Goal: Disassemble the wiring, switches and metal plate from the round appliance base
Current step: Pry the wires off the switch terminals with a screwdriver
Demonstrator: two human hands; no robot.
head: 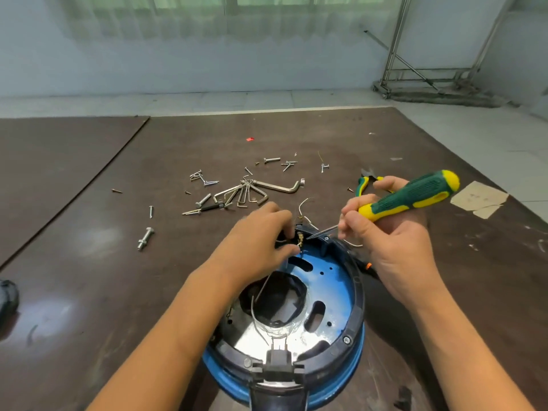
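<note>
Round appliance base: sat on the dark worktop at its near edge, open side up.
Metal plate: blue and shiny, lay inside the base's black ring; pale wires looped over its central hole.
Left hand: grip pinching a small brass-contact switch at the far rim.
Right hand: grip clenched round a green-and-yellow screwdriver, tip at the switch.
Beyond, on the worktop: hex keys, a loose bolt, pliers.
</note>
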